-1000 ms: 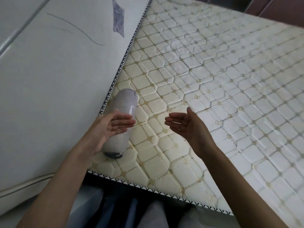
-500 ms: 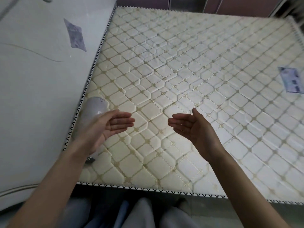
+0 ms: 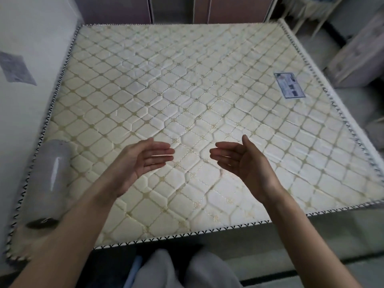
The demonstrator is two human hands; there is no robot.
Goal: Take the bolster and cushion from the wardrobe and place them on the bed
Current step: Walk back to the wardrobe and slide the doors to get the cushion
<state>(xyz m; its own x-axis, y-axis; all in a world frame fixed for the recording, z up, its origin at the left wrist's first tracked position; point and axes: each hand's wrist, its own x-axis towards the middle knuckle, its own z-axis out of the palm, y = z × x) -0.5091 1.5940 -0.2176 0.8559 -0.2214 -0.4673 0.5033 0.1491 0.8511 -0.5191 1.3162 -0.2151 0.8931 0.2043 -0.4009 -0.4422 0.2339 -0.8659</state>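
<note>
While the bolster is lying along the bed's left edge, the left hand and right hand are hovering apart, palms inward, empty. No cushion is showing; fetching it from the wardrobe looks the sensible next move.

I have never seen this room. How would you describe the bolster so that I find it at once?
Start from the bed, a bare quilted cream mattress filling most of the view. Follow its left edge, along the white wall, toward the near corner. There lies the bolster, a pale grey cylinder with a dark round end facing the person: the only rounded, raised thing on the flat mattress, unlike the flat blue label far right.
</note>
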